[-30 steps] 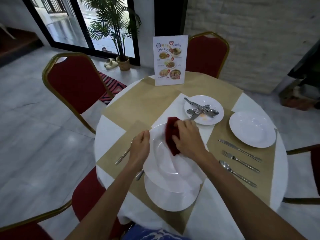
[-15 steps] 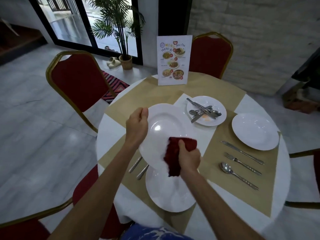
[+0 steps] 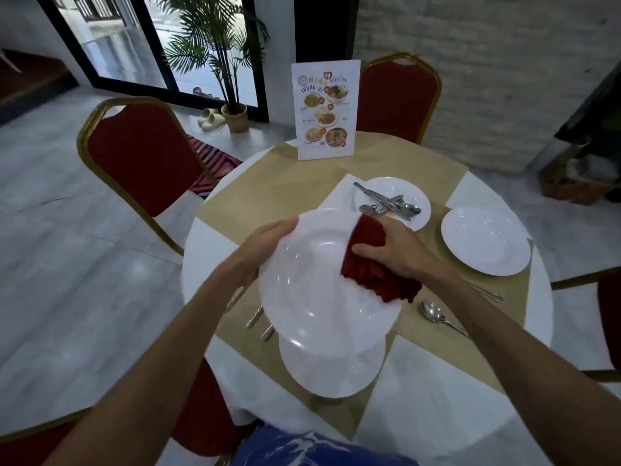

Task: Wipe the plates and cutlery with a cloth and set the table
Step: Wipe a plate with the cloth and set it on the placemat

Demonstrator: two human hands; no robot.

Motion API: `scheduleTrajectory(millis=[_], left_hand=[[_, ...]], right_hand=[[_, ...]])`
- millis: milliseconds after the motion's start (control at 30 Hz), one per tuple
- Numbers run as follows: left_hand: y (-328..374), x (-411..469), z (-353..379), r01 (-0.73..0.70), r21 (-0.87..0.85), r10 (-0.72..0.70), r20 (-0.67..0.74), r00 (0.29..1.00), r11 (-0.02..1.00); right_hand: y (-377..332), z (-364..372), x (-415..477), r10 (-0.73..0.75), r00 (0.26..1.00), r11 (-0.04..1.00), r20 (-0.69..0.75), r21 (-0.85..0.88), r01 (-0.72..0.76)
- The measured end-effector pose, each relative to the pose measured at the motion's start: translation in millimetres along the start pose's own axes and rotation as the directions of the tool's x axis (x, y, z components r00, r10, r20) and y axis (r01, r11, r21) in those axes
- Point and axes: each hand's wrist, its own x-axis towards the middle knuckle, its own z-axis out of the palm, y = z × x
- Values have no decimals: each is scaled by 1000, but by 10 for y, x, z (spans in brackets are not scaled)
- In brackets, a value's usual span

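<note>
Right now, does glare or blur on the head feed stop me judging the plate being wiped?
Head view: dim and soft overall. Small glare streaks sit on the held plate around its rim and well, so smudges cannot be judged. The red cloth and the right hand look slightly smeared. The wide-angle lens bows the table edge and the chair frame.

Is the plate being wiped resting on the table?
No, the left hand holds the white plate tilted in the air, above a second plate lying on the table, as the right hand presses a red cloth on it.
</note>
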Motion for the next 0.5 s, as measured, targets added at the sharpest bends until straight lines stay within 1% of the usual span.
scheduleTrajectory(millis=[33, 67, 100, 133, 167, 233, 300, 333, 367, 400, 433, 467, 500], left_hand=[[137, -18, 29, 58, 54, -63, 98, 993, 997], [237, -27, 69, 90, 129, -110, 161, 981, 988], [311, -46, 119, 79, 217, -121, 187, 975, 973], [339, -49, 149, 34, 297, -91, 181, 979, 954], [356, -67, 186, -26, 342, -32, 163, 986, 939], [343, -101, 229, -141, 383, 113, 95, 989, 913], [335, -115, 250, -217, 387, 228, 19, 973, 896], [334, -117, 254, -233, 356, 260, -29, 965, 905], [334, -126, 267, -242, 313, 282, -88, 955, 918], [328, -128, 279, -249, 270, 296, -153, 943, 930], [318, -120, 300, -255, 239, 307, -218, 926, 937], [291, -105, 333, -262, 220, 318, -281, 905, 940], [253, -102, 384, -270, 200, 325, -338, 883, 942]], right_hand=[[-126, -52, 3, -89, 994, 992, 62, -83, 94], [-250, -81, 5, -162, 980, 974, 119, -141, 179], [-328, -90, 5, -218, 965, 954, 149, -178, 243], [-370, -89, 9, -253, 956, 940, 148, -196, 279], [-363, -83, 21, -267, 957, 937, 116, -203, 286], [-263, -57, 30, -233, 972, 957, 6, -176, 230], [-95, 57, -25, -111, 984, 993, -138, -56, 105], [-32, 148, -87, -10, 979, 999, -205, 42, 19], [27, 267, -156, 104, 958, 985, -267, 162, -62], [75, 412, -228, 235, 920, 946, -313, 291, -143], [107, 567, -283, 365, 867, 880, -339, 428, -203], [118, 736, -324, 495, 804, 782, -329, 572, -247], [115, 904, -349, 612, 738, 648, -284, 715, -263]])
